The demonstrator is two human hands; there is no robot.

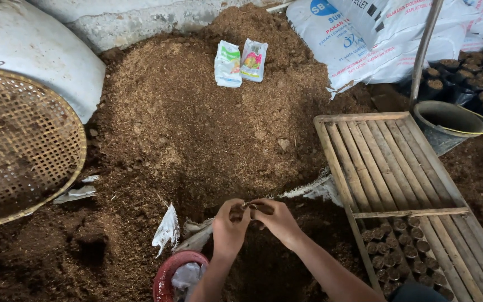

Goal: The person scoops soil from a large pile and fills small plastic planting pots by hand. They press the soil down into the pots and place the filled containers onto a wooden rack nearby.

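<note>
I see my left hand (229, 226) and my right hand (275, 219) meeting low in the middle of the view, fingertips together above the dark soil heap (197, 128). Between them sits a small dark soil-filled pot (248, 207), pinched from both sides; my left fingers are curled shut on one end of it and my right fingers close on the other, though how firmly I cannot tell. The pot hangs just over the near edge of the heap, left of the slatted bamboo tray (387, 168). At the near end of that tray stand rows of filled little pots (401, 246), packed touching one another. Just below my left wrist is a red bowl (169, 271) with pale plastic inside. A woven round sieve (23, 145) leans at the far left, well apart from my hands. Two small seed packets (240, 62) lie side by side on top of the heap, and a grey bucket (448, 123) stands beyond the tray.
</note>
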